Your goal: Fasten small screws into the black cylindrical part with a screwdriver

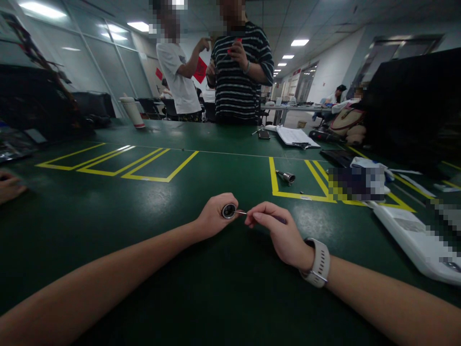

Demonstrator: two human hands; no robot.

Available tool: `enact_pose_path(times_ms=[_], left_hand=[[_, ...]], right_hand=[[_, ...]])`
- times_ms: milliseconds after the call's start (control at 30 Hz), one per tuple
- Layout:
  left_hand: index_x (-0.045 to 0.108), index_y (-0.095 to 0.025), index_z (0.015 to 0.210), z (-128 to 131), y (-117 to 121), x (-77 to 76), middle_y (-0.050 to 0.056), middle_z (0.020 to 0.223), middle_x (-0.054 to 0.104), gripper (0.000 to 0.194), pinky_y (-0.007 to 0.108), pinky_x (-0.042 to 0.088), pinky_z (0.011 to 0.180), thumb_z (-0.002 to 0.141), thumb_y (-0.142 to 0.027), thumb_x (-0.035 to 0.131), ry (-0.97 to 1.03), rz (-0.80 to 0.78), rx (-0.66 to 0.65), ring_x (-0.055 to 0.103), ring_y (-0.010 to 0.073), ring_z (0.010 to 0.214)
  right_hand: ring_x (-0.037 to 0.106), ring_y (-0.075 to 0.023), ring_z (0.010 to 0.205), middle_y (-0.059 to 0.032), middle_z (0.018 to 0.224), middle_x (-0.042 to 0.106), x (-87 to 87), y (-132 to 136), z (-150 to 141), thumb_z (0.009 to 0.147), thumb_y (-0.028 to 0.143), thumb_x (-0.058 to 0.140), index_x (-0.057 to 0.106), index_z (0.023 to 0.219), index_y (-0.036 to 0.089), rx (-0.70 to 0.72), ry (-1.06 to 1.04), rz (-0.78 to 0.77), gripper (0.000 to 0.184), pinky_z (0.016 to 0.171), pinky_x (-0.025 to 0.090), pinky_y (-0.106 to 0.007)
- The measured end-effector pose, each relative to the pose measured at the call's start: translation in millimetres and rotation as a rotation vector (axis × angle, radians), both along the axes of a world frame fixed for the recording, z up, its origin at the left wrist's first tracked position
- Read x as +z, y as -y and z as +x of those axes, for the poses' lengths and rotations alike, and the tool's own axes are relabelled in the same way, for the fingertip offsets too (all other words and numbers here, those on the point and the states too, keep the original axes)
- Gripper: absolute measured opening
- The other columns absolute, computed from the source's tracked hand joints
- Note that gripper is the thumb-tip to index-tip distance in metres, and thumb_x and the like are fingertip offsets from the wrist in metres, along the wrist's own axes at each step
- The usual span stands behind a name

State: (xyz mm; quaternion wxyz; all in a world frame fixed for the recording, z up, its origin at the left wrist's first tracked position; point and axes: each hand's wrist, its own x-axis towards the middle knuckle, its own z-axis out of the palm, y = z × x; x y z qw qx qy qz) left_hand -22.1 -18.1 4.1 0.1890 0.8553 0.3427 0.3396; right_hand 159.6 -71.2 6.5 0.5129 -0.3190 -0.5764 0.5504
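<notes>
My left hand [216, 216] is closed around a small round metal part [228, 210], its dark hollow end facing me. In my right hand [275, 228] I pinch a thin screwdriver-like tool with a dark handle [280, 219]. The metal shaft of this tool reaches left to the rim of the round part; whether it touches is too small to tell. Beyond my right hand, a shiny metal piece with a cup-shaped end [287, 177] lies inside a yellow-taped box on the green table [162, 278]. A tiny dark bit [301, 192] lies near it.
Yellow tape outlines [146, 178] mark the table. A white device [414, 240] and a cloth item [370, 170] lie at right. Papers [295, 136], a phone-like object [264, 135] and a cup [132, 112] stand farther back. Another person's hand [10, 186] shows at left; two people stand opposite.
</notes>
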Motion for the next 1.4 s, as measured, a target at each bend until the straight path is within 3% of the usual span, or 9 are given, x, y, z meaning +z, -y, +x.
enact_pose_path(times_ms=[167,300,433,600,667,767,1033,1400], left_hand=[[0.047,-0.016,0.062,0.8,0.8,0.3,-0.002,0.064,0.046,0.020,0.023,0.034,0.056,0.076,-0.026,0.057,0.002,-0.023,-0.036,0.044,0.0104,0.060],[0.048,-0.016,0.063,1.1,0.5,0.3,-0.002,0.064,0.047,0.020,0.023,0.035,0.056,0.076,-0.028,0.057,-0.004,-0.050,-0.053,0.045,0.0104,0.060],[0.052,-0.015,0.068,1.8,-0.6,0.9,-0.001,0.068,0.051,0.015,0.024,0.037,0.059,0.074,-0.027,0.060,-0.012,-0.074,-0.044,0.048,0.0114,0.064],[0.049,-0.015,0.064,3.3,-2.3,-0.2,-0.002,0.065,0.049,0.018,0.023,0.035,0.057,0.072,-0.026,0.061,-0.031,-0.046,0.007,0.046,0.0108,0.062],[0.048,-0.015,0.063,3.4,-3.1,-1.7,-0.003,0.064,0.047,0.018,0.023,0.034,0.056,0.072,-0.024,0.061,-0.040,-0.025,0.019,0.044,0.0103,0.060],[0.047,-0.015,0.063,2.6,-3.8,-3.6,-0.004,0.062,0.045,0.017,0.022,0.033,0.055,0.073,-0.023,0.059,-0.039,-0.009,0.025,0.043,0.0099,0.059],[0.044,-0.016,0.061,0.9,-1.2,-2.1,-0.004,0.062,0.043,0.020,0.022,0.032,0.055,0.074,-0.022,0.058,-0.021,0.036,0.008,0.042,0.0094,0.059],[0.045,-0.015,0.061,0.6,-1.6,-2.7,-0.004,0.063,0.044,0.019,0.021,0.033,0.054,0.073,-0.020,0.060,0.006,0.003,-0.038,0.042,0.0086,0.058]], right_hand=[[0.058,-0.0150,0.071,-0.0028,0.072,0.065,0.5,-5.7,-0.3,0.077,0.019,0.055,0.066,0.075,0.017,0.070,-0.198,-0.189,0.012,0.069,0.044,-0.031],[0.058,-0.0145,0.069,-0.0030,0.072,0.065,0.1,-6.9,-1.3,0.076,0.019,0.056,0.066,0.075,0.016,0.099,-0.237,-0.261,0.011,0.068,0.044,-0.030],[0.057,-0.0152,0.071,-0.0022,0.072,0.063,0.1,-3.9,-0.6,0.078,0.020,0.054,0.065,0.076,0.017,0.035,-0.139,-0.109,0.012,0.069,0.044,-0.031],[0.055,-0.0149,0.069,-0.0004,0.070,0.059,5.2,4.8,1.0,0.080,0.019,0.051,0.063,0.074,0.018,-0.127,0.177,0.128,0.013,0.066,0.043,-0.030],[0.055,-0.0151,0.070,-0.0005,0.072,0.059,8.1,7.7,0.4,0.080,0.019,0.051,0.063,0.075,0.018,-0.130,0.264,0.170,0.013,0.066,0.042,-0.030],[0.056,-0.0154,0.073,-0.0012,0.075,0.060,8.6,7.6,-0.6,0.082,0.021,0.050,0.063,0.078,0.018,-0.066,0.270,0.163,0.014,0.069,0.043,-0.031],[0.056,-0.0150,0.072,-0.0021,0.074,0.061,-2.8,-2.9,-0.8,0.081,0.019,0.051,0.064,0.078,0.017,0.048,-0.066,-0.064,0.013,0.069,0.044,-0.032],[0.055,-0.0139,0.068,0.0000,0.070,0.059,-3.9,2.3,0.6,0.082,0.019,0.050,0.063,0.076,0.019,-0.069,0.054,0.111,0.014,0.065,0.043,-0.030]])
